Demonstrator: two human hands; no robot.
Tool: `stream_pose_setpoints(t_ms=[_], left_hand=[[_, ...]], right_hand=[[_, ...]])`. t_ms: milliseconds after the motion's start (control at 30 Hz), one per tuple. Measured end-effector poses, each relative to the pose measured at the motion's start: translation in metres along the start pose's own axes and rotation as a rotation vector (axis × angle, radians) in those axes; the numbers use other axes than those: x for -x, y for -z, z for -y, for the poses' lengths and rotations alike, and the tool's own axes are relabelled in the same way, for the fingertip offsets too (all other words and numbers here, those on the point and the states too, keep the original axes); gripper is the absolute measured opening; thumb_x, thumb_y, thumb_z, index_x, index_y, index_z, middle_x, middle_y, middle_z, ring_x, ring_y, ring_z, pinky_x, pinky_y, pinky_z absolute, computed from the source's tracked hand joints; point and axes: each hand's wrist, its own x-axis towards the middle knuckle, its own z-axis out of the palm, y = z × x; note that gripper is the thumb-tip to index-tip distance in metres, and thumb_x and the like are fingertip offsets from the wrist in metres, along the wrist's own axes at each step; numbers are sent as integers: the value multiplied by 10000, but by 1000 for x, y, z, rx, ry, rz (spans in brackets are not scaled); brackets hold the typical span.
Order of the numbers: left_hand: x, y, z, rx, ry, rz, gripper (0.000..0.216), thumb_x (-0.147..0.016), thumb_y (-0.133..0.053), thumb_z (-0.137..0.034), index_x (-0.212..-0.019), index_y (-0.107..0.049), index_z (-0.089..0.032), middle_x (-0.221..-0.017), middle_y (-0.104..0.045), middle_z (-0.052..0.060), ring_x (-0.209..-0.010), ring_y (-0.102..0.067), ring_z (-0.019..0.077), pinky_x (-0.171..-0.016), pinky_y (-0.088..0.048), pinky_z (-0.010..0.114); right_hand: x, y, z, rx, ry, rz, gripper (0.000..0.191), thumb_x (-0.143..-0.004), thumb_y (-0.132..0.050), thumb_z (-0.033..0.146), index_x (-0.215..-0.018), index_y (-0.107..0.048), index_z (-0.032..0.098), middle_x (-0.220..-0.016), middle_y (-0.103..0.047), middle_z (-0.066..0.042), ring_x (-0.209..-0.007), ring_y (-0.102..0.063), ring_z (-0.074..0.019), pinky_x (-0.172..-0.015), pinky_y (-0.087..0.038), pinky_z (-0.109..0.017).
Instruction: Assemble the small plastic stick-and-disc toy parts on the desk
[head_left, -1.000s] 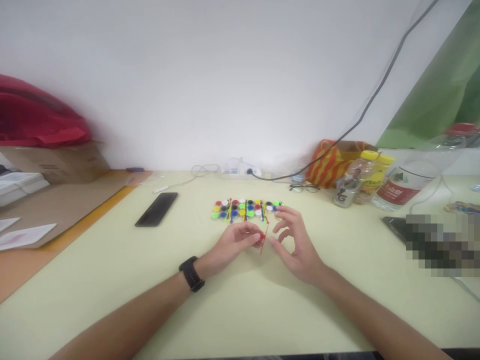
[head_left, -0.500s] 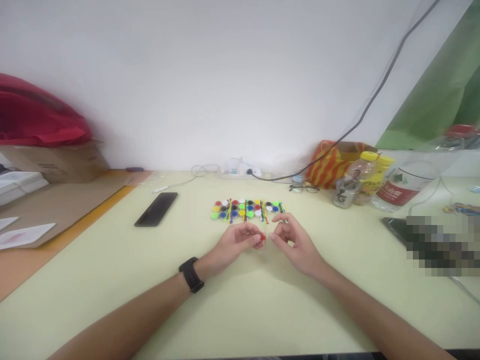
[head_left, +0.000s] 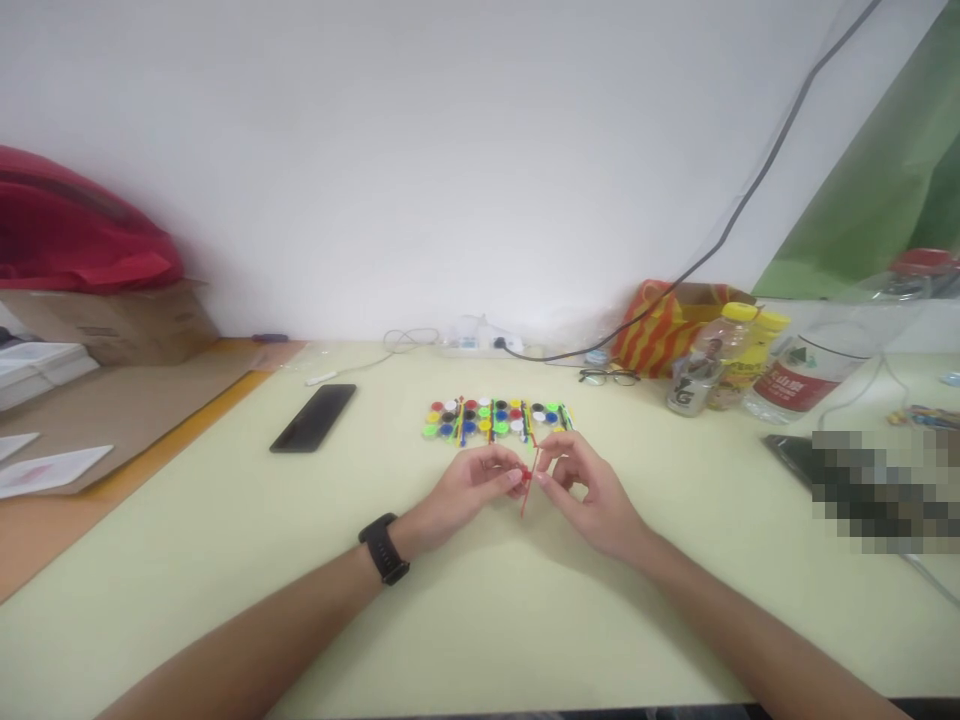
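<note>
My left hand [head_left: 480, 482], with a dark watch [head_left: 384, 548] on its wrist, pinches a small red piece [head_left: 526, 474] between thumb and fingers. A thin red stick [head_left: 527, 497] stands tilted at that piece, between my two hands. My right hand [head_left: 589, 490] is close on the other side, fingers bent, with thumb and index tips apart and next to the stick. Whether they touch it, I cannot tell. Just beyond my hands lies a block of small round pieces [head_left: 486, 415] in several colours, with thin coloured sticks [head_left: 461, 425] among them.
A black phone [head_left: 313, 418] lies on the left of the table [head_left: 480, 620]. Glasses [head_left: 607, 378], a power strip [head_left: 480, 345] and a striped bag [head_left: 652, 330] are at the back. Bottles [head_left: 694, 375] stand on the right. A cardboard box [head_left: 127, 325] is far left.
The red stick, a faint blur before, now shows sharply and leans. My right index finger has come down toward it. The left hand keeps its place.
</note>
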Motion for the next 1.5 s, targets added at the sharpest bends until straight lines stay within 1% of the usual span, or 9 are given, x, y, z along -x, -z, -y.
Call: stream_pose_setpoints(t_ms=[233,400,600,800,1000,1133,1233,1333,1500], left_hand=[[0,0,1,11,-20,-6,244,-920,-769,-385,-990,-721,-157,-943,-692,67,-881,-655,176,-843,-515,309],[-1,2,3,14,-26,-37,252,-914,-776,-386,-984,-714,-152,-958,-701,75,-882,-665,182,-850,-523,317],[-2,2,3,16,-26,-56,243,-915,-777,-381,-979,-709,-157,-904,-695,57,-867,-669,180,-864,-525,328],[-2,1,2,19,-26,-54,282,-879,-808,-413,-967,-737,-155,-936,-715,73,-854,-672,182,-837,-521,317],[-2,1,1,11,-18,-69,293,-876,-813,-409,-987,-733,-150,-953,-723,83,-853,-681,183,-848,-532,321],[-2,1,1,10,-12,-69,289,-883,-807,-411,-985,-731,-152,-953,-727,81,-854,-680,179,-852,-533,318],[-2,2,2,10,-17,-64,285,-888,-800,-413,-988,-733,-155,-961,-725,82,-867,-681,184,-853,-535,316],[-2,2,2,3,-19,-61,285,-889,-799,-415,-987,-736,-154,-969,-724,85,-870,-681,185,-852,-534,312],[-2,2,3,20,-22,-56,283,-882,-805,-415,-975,-738,-157,-937,-721,75,-852,-677,182,-840,-532,316]], right_hand=[[5,0,3,132,103,-74,281,-1023,-538,255,-1303,-515,264,-719,-539,25,-651,-571,-168,-648,-535,-322],[6,-3,2,126,122,-161,487,-1017,-557,332,-1467,-377,278,-1180,-633,-110,-851,-639,-196,-679,-559,-339],[0,4,3,-31,-162,16,266,-1043,-501,446,-1201,-507,232,-549,-339,105,-482,-343,-123,-483,-327,-235],[-1,4,2,16,-13,-162,286,-1011,-570,397,-1250,-503,255,-1071,-640,-57,-637,-538,-132,-579,-472,-292],[3,0,3,98,63,-129,344,-1012,-570,304,-1346,-496,270,-955,-667,-45,-712,-608,-176,-705,-550,-358],[4,1,5,43,59,-168,440,-1005,-592,348,-1415,-442,289,-1301,-617,-119,-815,-641,-179,-731,-569,-366],[5,6,8,-141,-17,-41,415,-1035,-548,394,-1409,-410,280,-955,-689,-41,-691,-609,-167,-638,-532,-319],[5,11,10,-294,-150,200,253,-1062,-492,445,-1201,-517,236,-519,-428,100,-441,-362,-120,-474,-345,-244],[-1,8,8,-223,-84,-36,287,-980,-654,464,-1110,-531,240,-652,-480,68,-556,-443,-121,-547,-382,-250]])
